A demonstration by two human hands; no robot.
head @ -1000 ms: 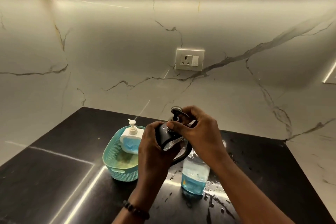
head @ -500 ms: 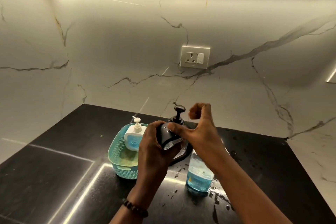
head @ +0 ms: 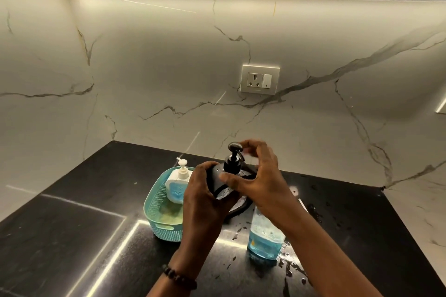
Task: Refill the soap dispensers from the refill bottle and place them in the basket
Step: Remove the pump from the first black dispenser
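Left hand is gripping black dispenser upright; right hand is pinching pump head; teal basket lying at 9 o'clock, nearer left

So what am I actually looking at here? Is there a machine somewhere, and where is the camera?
No machine: these are a person's two bare hands, filmed by a camera worn on the head, looking forward and down. The left hand holds a black soap dispenser above a black countertop. The right hand curls around its pump top, thumb on the dispenser's body. To the left sits a teal basket with a white dispenser already inside. Lower right stands a clear refill bottle, partly full of blue liquid, amid spilled drops. A wall socket sits on the marble wall behind.
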